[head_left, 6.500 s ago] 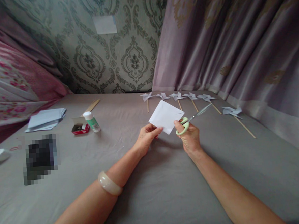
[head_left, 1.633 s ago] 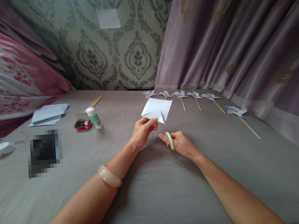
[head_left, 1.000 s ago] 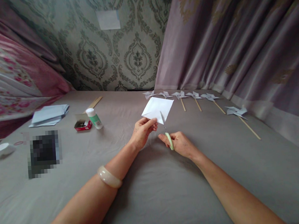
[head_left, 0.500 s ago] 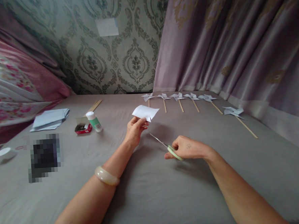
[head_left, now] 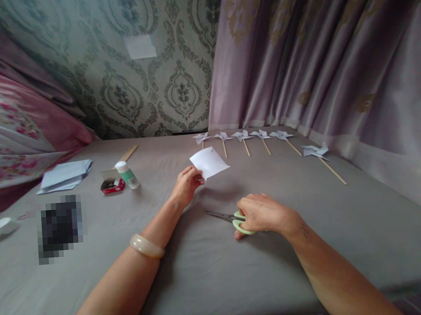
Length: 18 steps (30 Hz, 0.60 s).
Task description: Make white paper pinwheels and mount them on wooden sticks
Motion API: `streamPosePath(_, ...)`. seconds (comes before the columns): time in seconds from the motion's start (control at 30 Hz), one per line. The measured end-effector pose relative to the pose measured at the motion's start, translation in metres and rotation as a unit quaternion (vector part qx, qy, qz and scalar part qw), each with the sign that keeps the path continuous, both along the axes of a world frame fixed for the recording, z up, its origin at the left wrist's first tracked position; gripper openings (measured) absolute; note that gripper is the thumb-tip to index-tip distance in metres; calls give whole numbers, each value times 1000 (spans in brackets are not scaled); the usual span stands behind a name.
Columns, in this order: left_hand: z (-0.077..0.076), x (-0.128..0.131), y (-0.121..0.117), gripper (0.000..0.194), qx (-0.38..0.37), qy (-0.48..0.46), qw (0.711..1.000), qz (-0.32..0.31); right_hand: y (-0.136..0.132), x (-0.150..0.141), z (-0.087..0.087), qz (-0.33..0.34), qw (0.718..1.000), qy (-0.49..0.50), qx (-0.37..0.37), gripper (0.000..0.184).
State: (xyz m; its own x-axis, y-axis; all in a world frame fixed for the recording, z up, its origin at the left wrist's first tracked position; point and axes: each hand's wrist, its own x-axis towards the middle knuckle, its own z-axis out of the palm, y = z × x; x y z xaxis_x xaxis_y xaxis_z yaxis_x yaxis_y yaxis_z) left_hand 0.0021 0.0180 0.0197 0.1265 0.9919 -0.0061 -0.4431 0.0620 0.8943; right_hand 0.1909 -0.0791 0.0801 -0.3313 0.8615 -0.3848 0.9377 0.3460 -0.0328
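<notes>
Above the middle of the grey cloth-covered worktop [head_left: 199,267], the left hand [head_left: 186,185] pinches a square white paper sheet [head_left: 211,163] by its near-left edge, probably to leave most of it unobstructed. The right hand [head_left: 266,213] grips green-handled metal scissors [head_left: 232,218], blades pointing left and apart from the sheet. Six white paper pinwheels on wooden sticks [head_left: 243,135] lie toward the worktop's far right corner, seemingly kept out of the hands' way.
</notes>
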Motion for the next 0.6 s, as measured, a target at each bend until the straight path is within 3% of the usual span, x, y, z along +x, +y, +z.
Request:
streamPosePath(0.2,2,4,-5,13,10,44,997,-59,-2,-2,5,21,1000,5,-16,49)
streamPosePath(0.4,2,6,-8,9,44,127,989,-69,-1,-4,3,31,999,12,-16,49)
streamPosePath(0.5,3,6,-10,10,79,230,968,-55,-1,-3,1,44,999,23,-18,45)
streamPosePath(0.6,1,7,-12,17,108,355,928,-40,1,3,-1,57,997,35,-34,39)
